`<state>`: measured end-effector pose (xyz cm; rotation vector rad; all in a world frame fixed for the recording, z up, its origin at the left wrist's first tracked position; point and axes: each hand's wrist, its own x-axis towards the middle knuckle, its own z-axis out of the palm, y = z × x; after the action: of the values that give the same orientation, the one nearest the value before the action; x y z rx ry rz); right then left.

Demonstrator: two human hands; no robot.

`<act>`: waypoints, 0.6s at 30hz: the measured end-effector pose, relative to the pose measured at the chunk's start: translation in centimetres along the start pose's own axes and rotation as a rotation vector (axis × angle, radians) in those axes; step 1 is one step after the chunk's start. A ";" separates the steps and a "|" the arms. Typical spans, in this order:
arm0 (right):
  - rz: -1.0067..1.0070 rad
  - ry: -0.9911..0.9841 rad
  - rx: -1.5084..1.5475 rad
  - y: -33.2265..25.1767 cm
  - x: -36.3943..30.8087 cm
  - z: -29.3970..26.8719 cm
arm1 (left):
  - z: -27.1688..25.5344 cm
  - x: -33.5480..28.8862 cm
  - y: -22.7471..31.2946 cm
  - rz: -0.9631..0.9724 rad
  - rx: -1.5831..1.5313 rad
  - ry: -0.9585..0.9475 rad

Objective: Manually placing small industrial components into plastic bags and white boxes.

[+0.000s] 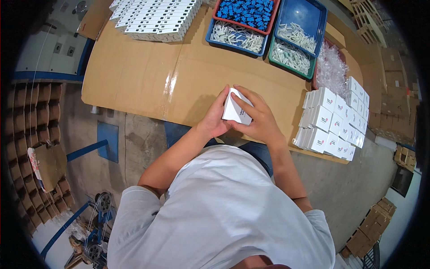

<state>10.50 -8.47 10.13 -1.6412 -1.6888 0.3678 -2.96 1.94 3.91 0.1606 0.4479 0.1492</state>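
A small white box (234,109) with dark print is held between both hands above the table's near edge. My left hand (215,117) grips its left side, fingers pointing away from me. From the right, my right hand (262,119) wraps round it, with fingers over the upper part and the thumb along the lower edge. The underside of the box is hidden. To the right of my hands, many white boxes (326,117) with red and black marks stand stacked at the table's edge.
The brown cardboard-topped table (134,76) carries rows of white boxes (156,20) at the far left. Beyond my hands stand a red tray (268,30) of blue parts, a blue tray (210,42) and a green tray (309,75) of pale parts, and clear plastic bags (330,67).
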 end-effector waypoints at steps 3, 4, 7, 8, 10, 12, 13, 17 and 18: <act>-0.031 0.021 -0.024 0.2 0.2 -0.2 | -0.2 0.2 0.0 -0.020 0.023 -0.010; -0.028 0.027 -0.023 0.2 0.1 -0.1 | -0.2 0.2 0.0 -0.015 0.024 -0.021; -0.019 0.050 -0.041 0.6 -0.3 0.0 | -0.3 -0.2 0.6 -0.030 0.028 -0.083; 0.014 0.079 -0.053 0.8 -0.4 0.0 | -0.2 -0.4 0.7 -0.046 0.029 -0.132; 0.047 0.113 -0.069 1.2 -0.4 0.1 | 2.3 -1.2 0.5 -0.020 -0.020 -0.081; 0.231 0.161 0.047 1.2 -0.3 0.3 | 3.0 -1.5 0.3 0.009 -0.072 -0.027; 0.231 0.161 0.047 1.0 -0.3 0.0 | 2.8 -1.5 0.2 0.050 0.068 -0.032; 0.247 -0.077 0.059 0.0 -0.2 -2.4 | 1.5 -1.3 1.3 -0.005 0.313 -0.168; 0.255 -0.140 0.063 0.0 -0.3 -2.7 | 1.6 -1.2 1.0 -0.001 0.310 -0.167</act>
<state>12.30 -9.49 11.88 -1.8234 -1.5519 0.6669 -3.42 2.46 6.02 0.4739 0.3020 0.0638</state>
